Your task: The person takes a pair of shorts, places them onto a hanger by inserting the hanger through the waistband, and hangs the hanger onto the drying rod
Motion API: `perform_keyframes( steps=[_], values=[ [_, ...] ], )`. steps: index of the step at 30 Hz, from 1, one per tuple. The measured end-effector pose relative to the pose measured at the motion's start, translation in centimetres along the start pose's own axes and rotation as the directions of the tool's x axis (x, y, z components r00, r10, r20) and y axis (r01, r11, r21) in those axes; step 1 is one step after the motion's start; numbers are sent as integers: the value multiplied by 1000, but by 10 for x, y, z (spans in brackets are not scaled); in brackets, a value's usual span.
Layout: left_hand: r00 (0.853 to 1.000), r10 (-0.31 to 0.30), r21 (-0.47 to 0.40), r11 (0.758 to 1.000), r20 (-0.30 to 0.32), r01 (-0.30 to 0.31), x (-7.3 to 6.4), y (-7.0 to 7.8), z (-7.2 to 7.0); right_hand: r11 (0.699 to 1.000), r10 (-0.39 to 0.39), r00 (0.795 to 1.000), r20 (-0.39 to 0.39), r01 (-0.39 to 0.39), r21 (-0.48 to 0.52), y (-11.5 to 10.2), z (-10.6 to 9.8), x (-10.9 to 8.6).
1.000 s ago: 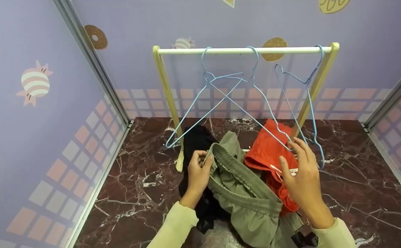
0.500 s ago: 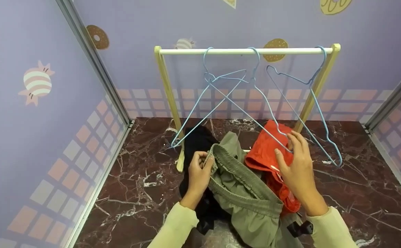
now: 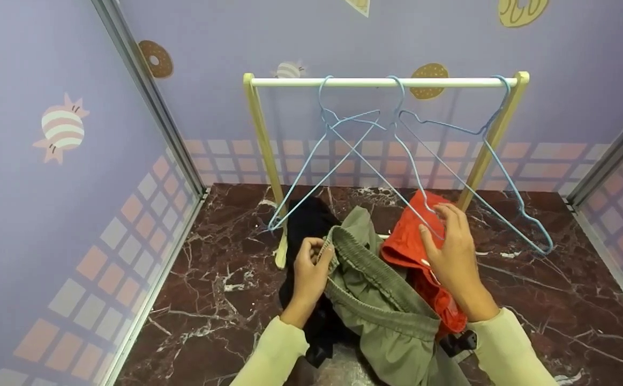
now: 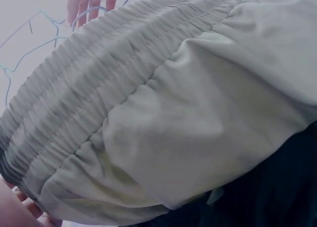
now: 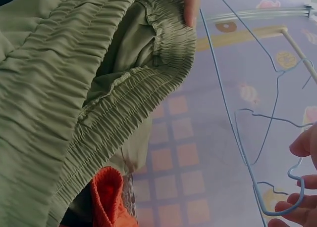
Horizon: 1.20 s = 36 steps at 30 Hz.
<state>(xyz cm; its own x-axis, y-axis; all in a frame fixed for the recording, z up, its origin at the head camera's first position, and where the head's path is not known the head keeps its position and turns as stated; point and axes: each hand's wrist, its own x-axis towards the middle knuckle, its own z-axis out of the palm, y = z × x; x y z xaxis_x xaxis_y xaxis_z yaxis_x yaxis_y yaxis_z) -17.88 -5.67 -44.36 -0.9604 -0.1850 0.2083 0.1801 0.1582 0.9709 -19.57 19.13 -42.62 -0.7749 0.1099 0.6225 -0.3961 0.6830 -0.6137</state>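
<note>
A pair of olive-green pants (image 3: 402, 335) with a wide gathered waistband lies bunched in front of me. My left hand (image 3: 310, 271) pinches the left end of that waistband, whose opening gapes towards the upper right. In the right wrist view, the waistband (image 5: 119, 98) stretches up to the left fingertips. My right hand (image 3: 453, 254) is curled about the lower corner of the middle blue hanger (image 3: 411, 156), over a red garment (image 3: 410, 233). Fingers show behind the wire in the right wrist view, with the thumb above. The hanger's hook stays on the rail.
A rack with a white rail (image 3: 354, 82) and wooden posts stands at the back. Blue hangers hang at its left (image 3: 305, 170) and right (image 3: 508, 179). Beside the left hand lies a black garment (image 3: 311, 214). Patterned walls enclose the dark marbled surface (image 3: 209, 300).
My right hand has moved left, and the middle hanger's lower corner has shifted left with it. The right-hand hanger has turned to face more broadly forward. The left hand keeps its hold on the waistband.
</note>
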Motion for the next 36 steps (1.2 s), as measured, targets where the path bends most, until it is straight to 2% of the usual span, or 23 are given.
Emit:
perform_keyframes(
  steps=[7,19,26,32,36],
  values=[
    [1000,-2,5,1000,-11,2,0,-2,0,999,23,998,58,-20,-50,-1,3,4],
    [1000,1,2,1000,2,-1,0,-3,-2,998,47,995,85,-43,-52,4,9,12],
    [1000,1,3,1000,4,-1,1,-3,-1,993,120,981,150,-119,-19,1,8,17],
    [1000,-6,9,1000,5,6,0,-3,0,993,112,979,171,-114,3,1,9,18],
    [1000,-6,10,1000,13,6,0,-4,0,990,140,967,212,-144,4,1,8,17]
  ],
)
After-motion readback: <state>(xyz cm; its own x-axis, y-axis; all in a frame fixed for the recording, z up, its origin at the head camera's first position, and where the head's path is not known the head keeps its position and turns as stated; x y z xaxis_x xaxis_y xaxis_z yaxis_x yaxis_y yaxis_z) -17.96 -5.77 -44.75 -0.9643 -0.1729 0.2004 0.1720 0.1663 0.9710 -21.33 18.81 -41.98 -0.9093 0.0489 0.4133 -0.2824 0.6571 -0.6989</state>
